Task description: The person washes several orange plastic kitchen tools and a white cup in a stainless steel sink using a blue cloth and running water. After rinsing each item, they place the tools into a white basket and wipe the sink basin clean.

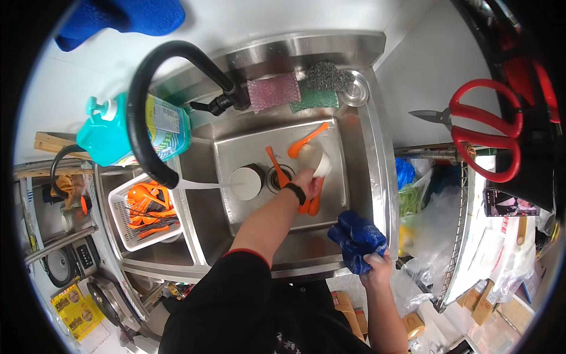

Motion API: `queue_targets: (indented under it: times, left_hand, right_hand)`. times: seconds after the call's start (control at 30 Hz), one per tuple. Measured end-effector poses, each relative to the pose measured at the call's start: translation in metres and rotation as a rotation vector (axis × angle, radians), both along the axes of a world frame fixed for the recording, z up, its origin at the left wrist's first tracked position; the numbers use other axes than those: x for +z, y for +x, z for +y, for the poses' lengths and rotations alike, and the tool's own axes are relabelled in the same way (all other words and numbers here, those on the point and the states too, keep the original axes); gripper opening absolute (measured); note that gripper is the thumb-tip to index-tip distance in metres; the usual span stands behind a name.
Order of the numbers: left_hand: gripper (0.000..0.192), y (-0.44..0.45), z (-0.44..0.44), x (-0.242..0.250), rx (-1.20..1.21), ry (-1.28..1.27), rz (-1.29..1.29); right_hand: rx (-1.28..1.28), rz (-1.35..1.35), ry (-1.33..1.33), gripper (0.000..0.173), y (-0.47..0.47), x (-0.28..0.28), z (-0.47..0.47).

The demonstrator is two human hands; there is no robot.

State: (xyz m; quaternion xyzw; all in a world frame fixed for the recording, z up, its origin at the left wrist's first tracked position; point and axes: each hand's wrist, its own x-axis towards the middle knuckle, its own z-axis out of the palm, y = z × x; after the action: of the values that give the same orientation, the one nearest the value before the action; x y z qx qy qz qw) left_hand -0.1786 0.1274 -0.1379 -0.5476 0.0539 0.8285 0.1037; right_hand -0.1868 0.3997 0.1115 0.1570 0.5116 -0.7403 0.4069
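My left hand (309,182), with a black band at the wrist, grips a cream-white bowl or cup (319,160) low over the sink basin (327,221). My right hand (377,265) holds a wet, sudsy blue cloth (357,239) above the basin's near right edge. Orange spoons lie about the left hand: one spoon (305,141) beyond it, another spoon (276,163) across the drain, and more orange handles (313,205) partly hidden beneath the hand. Water from the black faucet (141,110) runs into a round white container (246,183) with a dark outer side.
Left of the basin, a white plastic basket (121,221) holds several orange utensils and dark sticks. A teal pump bottle (110,137) stands behind it. Scouring pads (274,92) and steel wool (328,76) rest on the back ledge. Red-handled scissors (482,128) hang at right.
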Motion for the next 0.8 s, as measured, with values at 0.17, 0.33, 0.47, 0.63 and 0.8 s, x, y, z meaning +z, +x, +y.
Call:
queue_targets:
  times: [0.17, 0.33, 0.47, 0.63, 0.8]
  left_hand:
    - [0.038, 0.067, 0.006, 0.065, -0.268, 0.274, 0.457]
    - [0.054, 0.105, 0.012, 0.178, -0.413, -0.083, 0.436]
    - [0.049, 0.126, 0.014, 0.232, -0.417, -0.471, 0.256]
    - [0.038, 0.155, 0.009, 0.243, -0.537, -1.066, 0.175]
    - [0.032, 0.166, -0.004, 0.246, -0.460, -1.053, 0.075]
  right_hand:
    - [0.218, 0.131, -0.140, 0.077, -0.003, 0.023, -0.026]
    - [0.555, 0.494, 0.065, 0.079, 0.008, 0.018, -0.028]
    - [0.901, 0.835, 0.199, 0.082, 0.034, 0.017, -0.054]
    - [1.133, 1.314, 0.150, 0.070, 0.076, 0.029, -0.113]
    - [1.102, 1.237, 0.318, 0.043, 0.099, 0.024, -0.152]
